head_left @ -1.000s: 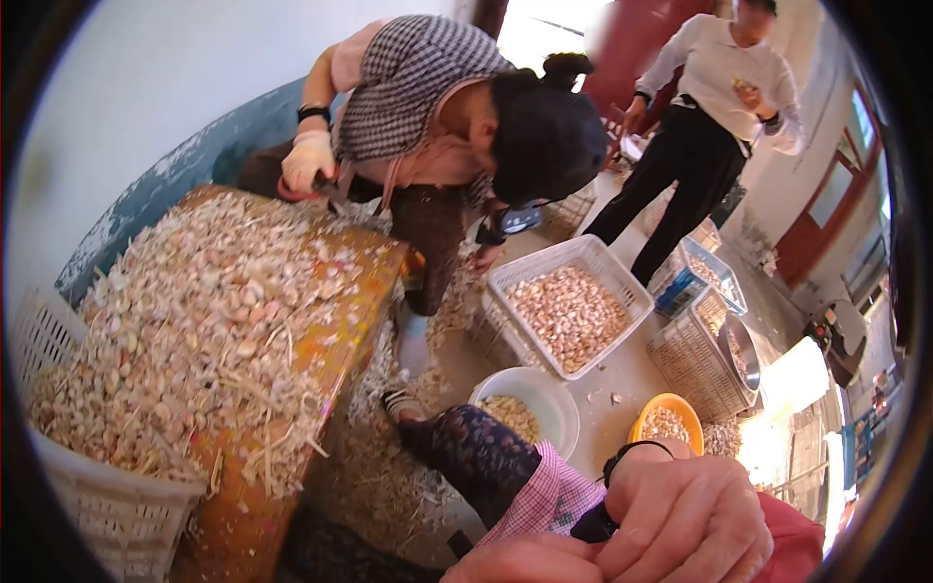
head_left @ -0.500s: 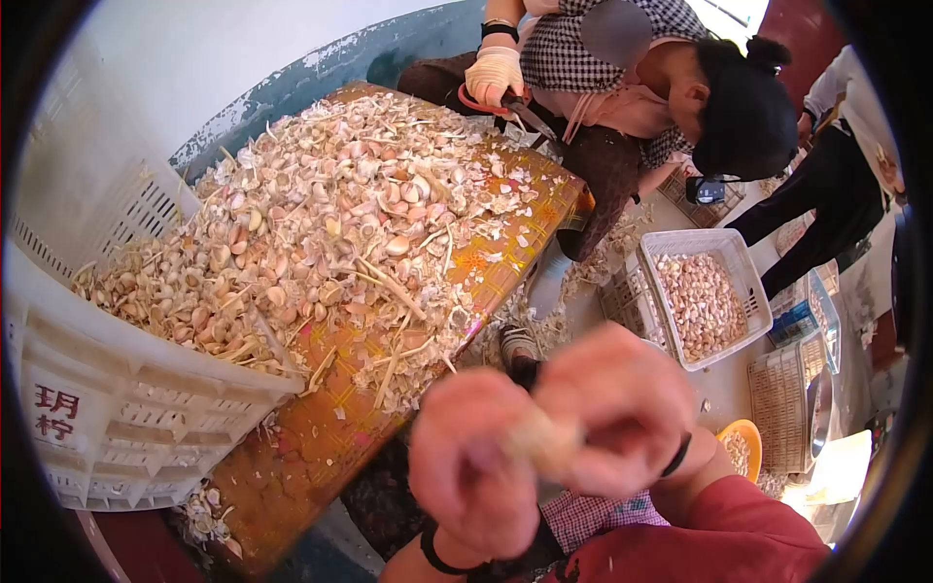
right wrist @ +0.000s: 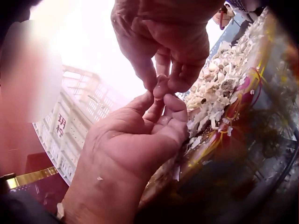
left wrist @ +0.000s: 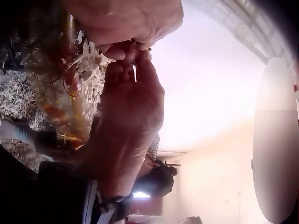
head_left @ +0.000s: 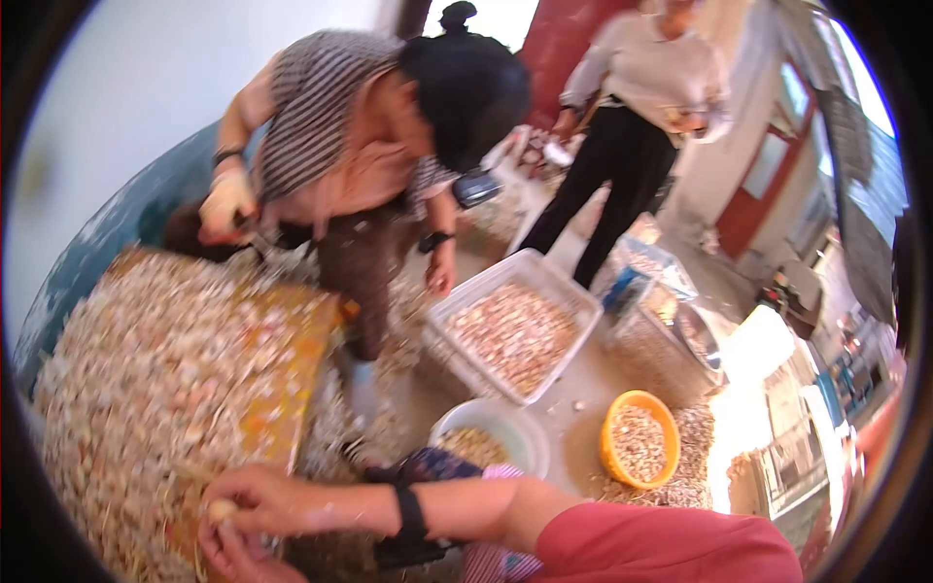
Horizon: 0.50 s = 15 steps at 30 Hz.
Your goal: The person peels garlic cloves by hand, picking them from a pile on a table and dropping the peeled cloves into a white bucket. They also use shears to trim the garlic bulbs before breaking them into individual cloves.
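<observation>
Over the near edge of the garlic heap (head_left: 146, 360), a pale garlic clove (head_left: 222, 508) is between the fingertips of both hands. The right hand (head_left: 255, 497) reaches in from the right and pinches it from above; the left hand (head_left: 238, 556) lies just below, its fingers curled up to it. In the right wrist view the clove (right wrist: 161, 87) sits between the right hand's (right wrist: 140, 135) thumb and fingers and the left hand's (right wrist: 163, 37) fingertips. The left wrist view has the left hand (left wrist: 131, 107) below the right hand (left wrist: 131, 21), their fingertips meeting; the clove is hard to make out.
A person (head_left: 340, 146) with scissors bends over the heap's far end; another (head_left: 651, 68) stands behind. On the floor are a white crate (head_left: 515, 325) of cloves, a pale basin (head_left: 533, 437) and an orange basin (head_left: 671, 437). A white crate (right wrist: 65, 126) stands beside the heap.
Both hands have moved left from the lower middle of the head view to the heap's near edge, still together. The head view has swung, and the other person's scissors hand stays by the heap.
</observation>
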{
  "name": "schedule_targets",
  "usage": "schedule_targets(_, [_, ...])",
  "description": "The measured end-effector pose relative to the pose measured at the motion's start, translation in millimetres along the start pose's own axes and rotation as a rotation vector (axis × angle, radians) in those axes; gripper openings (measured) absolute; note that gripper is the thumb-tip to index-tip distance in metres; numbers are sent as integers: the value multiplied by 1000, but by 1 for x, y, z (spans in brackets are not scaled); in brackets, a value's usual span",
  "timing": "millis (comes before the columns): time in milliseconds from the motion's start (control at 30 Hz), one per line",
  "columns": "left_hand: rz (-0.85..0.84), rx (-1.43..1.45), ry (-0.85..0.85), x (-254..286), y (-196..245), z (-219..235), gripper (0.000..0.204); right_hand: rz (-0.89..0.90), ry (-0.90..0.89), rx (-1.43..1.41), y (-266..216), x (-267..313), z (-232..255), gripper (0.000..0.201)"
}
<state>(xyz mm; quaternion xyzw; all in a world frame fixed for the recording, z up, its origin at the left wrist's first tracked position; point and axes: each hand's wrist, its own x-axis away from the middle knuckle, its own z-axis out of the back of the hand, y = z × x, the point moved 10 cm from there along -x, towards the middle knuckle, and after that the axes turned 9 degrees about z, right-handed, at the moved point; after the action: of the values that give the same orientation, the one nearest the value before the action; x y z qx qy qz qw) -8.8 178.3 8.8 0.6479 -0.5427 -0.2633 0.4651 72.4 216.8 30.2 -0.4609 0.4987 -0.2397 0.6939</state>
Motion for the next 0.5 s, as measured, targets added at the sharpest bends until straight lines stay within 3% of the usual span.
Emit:
schedule_targets(33, [21, 55, -67, 1, -2, -11, 24, 18, 52, 62, 3, 2, 3, 17])
schedule_targets(67, [-137, -135, -100, -1, 2, 0, 24, -207, 60, -99, 9, 7, 0, 15])
schedule_targets(100, [-310, -336, -117, -5, 3, 14, 24, -138, 206, -126, 18, 9, 4, 10])
schedule_targets(133, [-489, -547, -115, 1, 12, 14, 25, -41, 182, 228, -8, 11, 18, 15])
schedule_targets(167, [-12, -137, 7, -8, -9, 23, 32, -14, 234, 286, -2, 14, 18, 16])
schedule_targets(233, [-54, -153, -18, -1, -2, 14, 32, 17, 305, 354, -7, 20, 21, 18])
schedule_targets(300, [-98, -173, -22, 1, -1, 16, 33, -89, 354, 292, -11, 25, 26, 15])
schedule_targets(433, [4, -151, -64, -5, -13, 23, 35, -65, 346, 101, -29, 22, 19, 11])
schedule_targets(500, [299, 464, -259, -35, -68, 51, 39, 215, 300, 408, -64, 14, 10, 9])
